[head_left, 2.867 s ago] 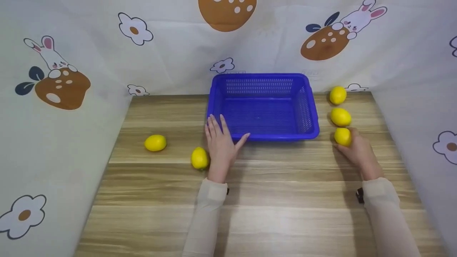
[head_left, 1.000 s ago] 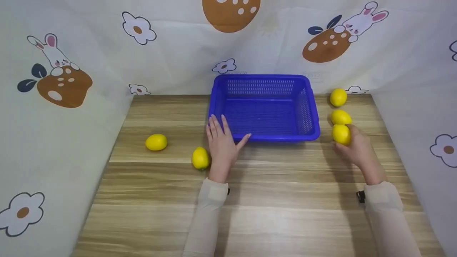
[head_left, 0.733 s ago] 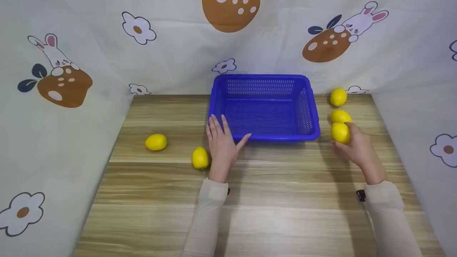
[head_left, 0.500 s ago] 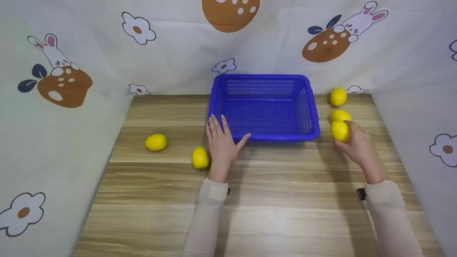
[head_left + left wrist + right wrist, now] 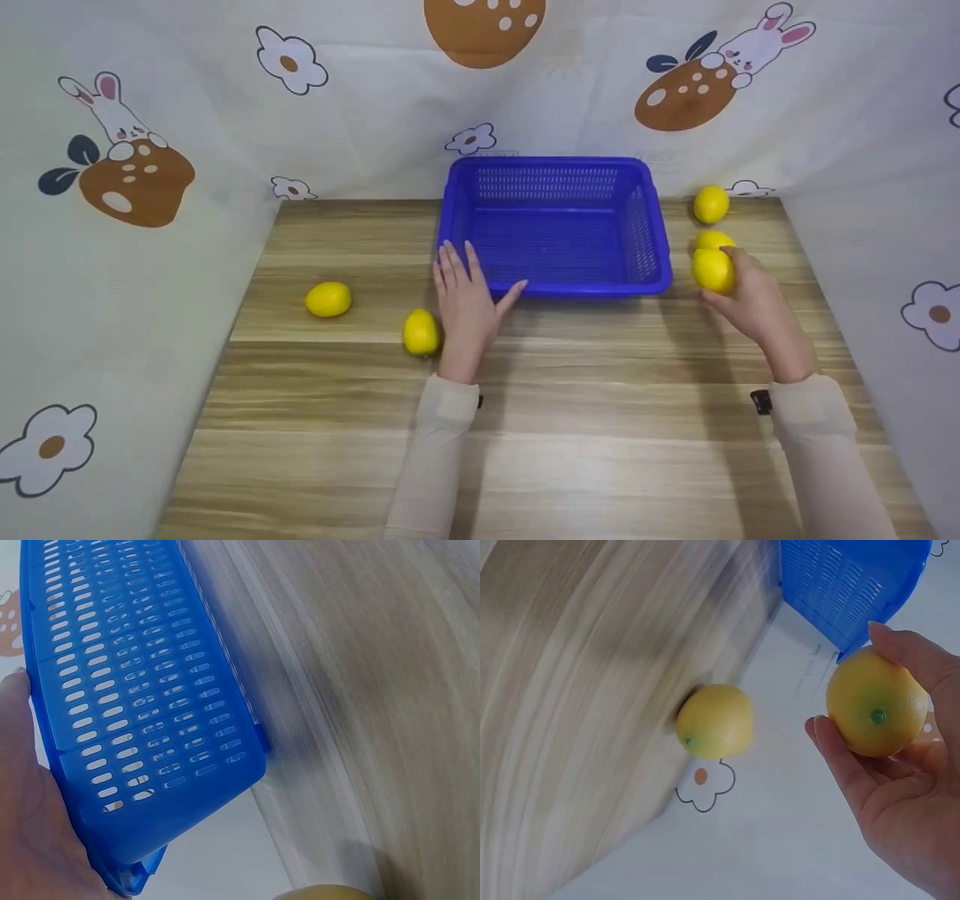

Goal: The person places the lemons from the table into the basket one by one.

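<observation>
A blue plastic basket (image 5: 555,288) with slotted walls stands at the back of the table. My left hand (image 5: 466,311) rests on its front left corner, fingers straight and spread; the left wrist view shows that hand (image 5: 37,817) against the rim beside the slotted wall (image 5: 142,690). To the basket's right, my right hand (image 5: 754,304) holds a lemon (image 5: 712,271) between thumb and fingers. In the right wrist view this lemon (image 5: 874,705) is raised off the table, its green tip showing. It partly hides a second lemon (image 5: 714,240) in the head view.
Another lemon (image 5: 711,204) sits at the table's back right edge. Left of the basket lie two more, one lemon (image 5: 328,299) farther out and one lemon (image 5: 421,332) close beside my left wrist. Printed cloth (image 5: 360,112) walls in the wooden table (image 5: 600,450) at back and sides.
My right hand has raised the gripped lemon from the table and shifted it slightly back and left, so it now overlaps the lemon behind. My left hand stays on the basket corner.
</observation>
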